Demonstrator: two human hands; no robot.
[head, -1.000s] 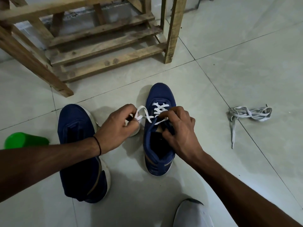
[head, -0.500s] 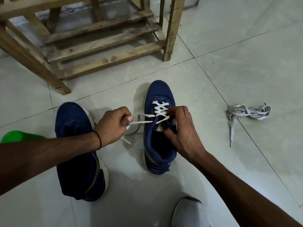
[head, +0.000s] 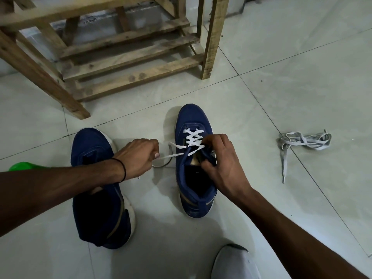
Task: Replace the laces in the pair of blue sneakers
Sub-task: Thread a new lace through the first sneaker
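White lace [head: 192, 141] — left hand [head: 138, 156] pinching, rack [head: 128, 77] ahead

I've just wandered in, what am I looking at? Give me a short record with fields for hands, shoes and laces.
Left hand: pinches white lace, stretched leftward
Right hand: grips the half-laced sneaker at its eyelets
Half-laced sneaker: upright on floor, lace crossed near the toe
Other sneaker: beside it, no lace seen
Grey lace: loose on floor, far right
Behind: wooden frame
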